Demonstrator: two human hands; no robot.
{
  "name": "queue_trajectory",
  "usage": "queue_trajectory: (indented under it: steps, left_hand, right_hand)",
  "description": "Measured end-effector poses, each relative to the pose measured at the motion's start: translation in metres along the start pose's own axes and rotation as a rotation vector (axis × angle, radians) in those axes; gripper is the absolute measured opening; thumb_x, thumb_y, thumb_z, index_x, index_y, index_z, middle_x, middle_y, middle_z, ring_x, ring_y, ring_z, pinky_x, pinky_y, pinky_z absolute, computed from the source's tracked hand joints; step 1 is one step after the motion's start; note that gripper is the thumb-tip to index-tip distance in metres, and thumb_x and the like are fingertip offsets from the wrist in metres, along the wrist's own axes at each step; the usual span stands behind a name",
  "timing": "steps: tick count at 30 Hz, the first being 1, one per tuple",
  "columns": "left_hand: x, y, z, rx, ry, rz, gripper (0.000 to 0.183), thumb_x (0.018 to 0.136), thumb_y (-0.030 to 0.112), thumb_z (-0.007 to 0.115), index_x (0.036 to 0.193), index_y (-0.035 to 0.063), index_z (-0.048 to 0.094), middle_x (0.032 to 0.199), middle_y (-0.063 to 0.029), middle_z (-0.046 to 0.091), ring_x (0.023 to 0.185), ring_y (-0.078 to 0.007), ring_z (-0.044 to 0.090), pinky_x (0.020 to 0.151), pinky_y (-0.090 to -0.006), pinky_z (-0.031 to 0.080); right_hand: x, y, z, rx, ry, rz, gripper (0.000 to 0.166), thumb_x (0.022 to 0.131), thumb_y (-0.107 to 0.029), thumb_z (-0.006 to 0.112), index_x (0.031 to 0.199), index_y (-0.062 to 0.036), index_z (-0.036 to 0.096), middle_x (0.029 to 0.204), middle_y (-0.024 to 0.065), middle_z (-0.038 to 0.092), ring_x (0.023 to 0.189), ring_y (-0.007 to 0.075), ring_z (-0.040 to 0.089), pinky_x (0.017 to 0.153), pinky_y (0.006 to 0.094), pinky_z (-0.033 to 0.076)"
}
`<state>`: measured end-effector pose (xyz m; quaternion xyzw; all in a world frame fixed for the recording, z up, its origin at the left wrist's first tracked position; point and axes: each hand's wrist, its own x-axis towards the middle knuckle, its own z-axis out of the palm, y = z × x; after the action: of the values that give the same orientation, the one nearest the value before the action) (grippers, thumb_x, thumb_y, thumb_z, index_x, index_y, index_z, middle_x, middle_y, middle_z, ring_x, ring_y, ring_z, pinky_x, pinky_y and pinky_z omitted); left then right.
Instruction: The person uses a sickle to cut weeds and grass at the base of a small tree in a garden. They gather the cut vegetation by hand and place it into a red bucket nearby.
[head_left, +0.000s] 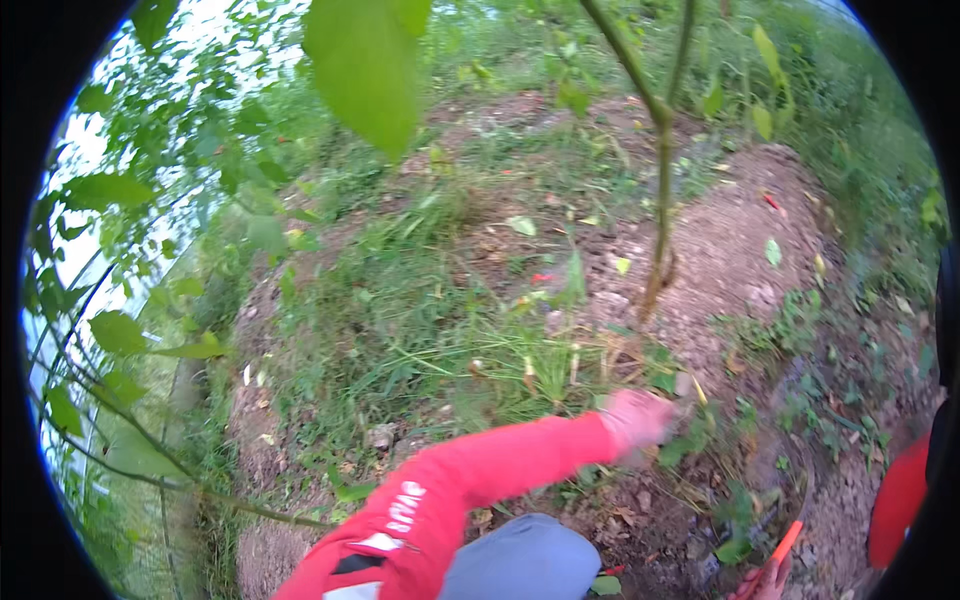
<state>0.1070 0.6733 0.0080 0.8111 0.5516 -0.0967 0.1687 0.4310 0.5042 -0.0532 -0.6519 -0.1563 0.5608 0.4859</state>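
Observation:
My left hand (637, 421), in a red sleeve (525, 454), reaches across low weeds near the foot of a plant stem. The hand is blurred, and whether its fingers hold a leaf or stalk cannot be made out. At the bottom right edge my right hand (763, 582) is partly in view, gripping the orange handle (787, 541) of what looks like a sickle. Its thin curved blade (810, 480) extends up over the soil and is hard to see. Between the hands are green weeds (739, 517) and dark soil.
A pepper-like plant's stem (663, 187) rises ahead of my left hand and forks. A large leaf (367, 71) hangs close to the view. Leafy branches (247, 506) cross the left side. Small red fruits (772, 202) lie on the soil mound (742, 240). My knee (525, 559) is below.

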Motion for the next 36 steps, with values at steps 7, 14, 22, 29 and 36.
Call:
queue_trajectory:
  steps: [7, 14, 22, 29, 36]
  left_hand:
    - [-0.121, -0.206, 0.008, -0.224, 0.391, -0.672, 0.04, 0.079, 0.022, 0.061, 0.115, 0.0085, 0.049, 0.089, -0.0151, 0.06, 0.072, -0.0226, 0.062, 0.06, -0.0319, 0.052]
    - [-0.127, -0.072, -0.057, 0.054, 0.785, 0.034, 0.037, 0.078, 0.006, 0.062, 0.114, 0.0077, 0.054, 0.106, -0.0142, 0.06, 0.077, -0.0291, 0.063, 0.066, -0.035, 0.052]
    - [-0.029, 0.088, 0.095, -0.688, -0.029, 0.649, 0.007, 0.084, 0.006, 0.049, 0.086, 0.0069, 0.056, 0.079, -0.0081, 0.06, 0.059, -0.0192, 0.056, 0.052, -0.03, 0.048]
    - [0.066, 0.162, 0.205, 0.23, -0.133, 0.731, 0.038, 0.082, 0.015, 0.048, 0.119, 0.0111, 0.051, 0.123, -0.0142, 0.051, 0.078, -0.0222, 0.063, 0.06, -0.0362, 0.051]
    - [0.115, 0.12, 0.199, 0.488, -0.134, 0.317, 0.02, 0.073, 0.012, 0.058, 0.09, 0.0155, 0.069, 0.087, -0.0036, 0.066, 0.071, -0.0191, 0.065, 0.048, -0.0355, 0.047]
  right_hand:
    - [-0.009, 0.017, -0.029, 0.032, 0.068, -0.044, 0.043, 0.09, -0.03, 0.052, 0.128, -0.017, 0.037, 0.064, -0.0004, 0.049, 0.043, 0.0078, 0.045, 0.033, 0.0226, 0.038]
    - [-0.034, 0.003, -0.053, -0.159, 0.005, -0.019, 0.056, 0.09, -0.026, 0.053, 0.139, -0.0144, 0.028, 0.064, 0.0023, 0.05, 0.04, 0.008, 0.043, 0.035, 0.0211, 0.038]
    - [-0.054, -0.006, -0.045, -0.126, -0.061, -0.082, 0.058, 0.09, -0.03, 0.053, 0.139, -0.0135, 0.027, 0.065, 0.0012, 0.05, 0.042, 0.0064, 0.043, 0.037, 0.019, 0.036]
    - [-0.072, -0.008, -0.063, -0.164, 0.027, -0.021, 0.058, 0.09, -0.032, 0.053, 0.138, -0.012, 0.028, 0.065, 0.0014, 0.051, 0.043, 0.0062, 0.044, 0.037, 0.0186, 0.037]
    - [-0.078, -0.005, -0.071, -0.21, 0.033, 0.031, 0.057, 0.09, -0.032, 0.052, 0.137, -0.01, 0.03, 0.063, 0.0015, 0.052, 0.042, 0.0074, 0.044, 0.037, 0.0196, 0.037]
